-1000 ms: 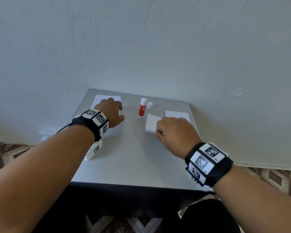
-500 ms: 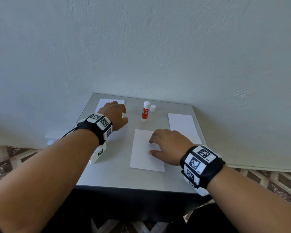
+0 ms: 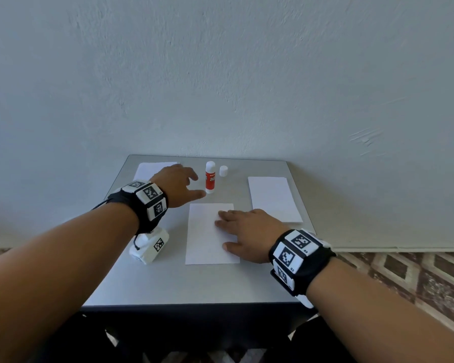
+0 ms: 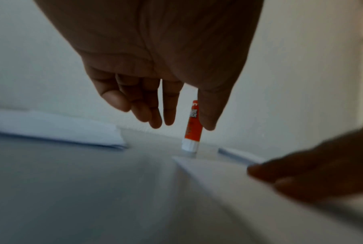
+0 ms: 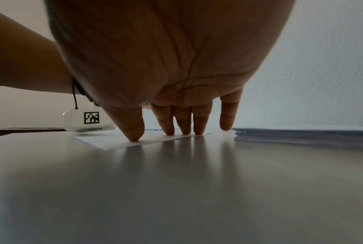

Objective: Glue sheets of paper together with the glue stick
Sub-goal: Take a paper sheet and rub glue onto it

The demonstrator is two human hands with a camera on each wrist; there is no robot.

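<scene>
The left hand (image 3: 177,185) is held above the grey worktop (image 3: 194,284), its grip open and empty, thumb just beside the upright red-and-white glue stick (image 3: 210,177). The single white paper sheet (image 3: 207,231) is pressed flat by the right hand (image 3: 249,233), fingers (image 5: 166,122) straight.

On the tabletop (image 3: 194,284) a sheet (image 3: 207,237) lies flat in the middle, with the right hand (image 3: 247,231) resting on its right part. Behind the sheet the glue stick (image 3: 210,177) stands upright, its cap (image 3: 223,171) just to its right, apart from it. The left hand (image 3: 177,186) hovers just left of the glue stick. One stack (image 3: 152,170) lies at the far left corner, another stack (image 3: 274,199) along the right edge
</scene>
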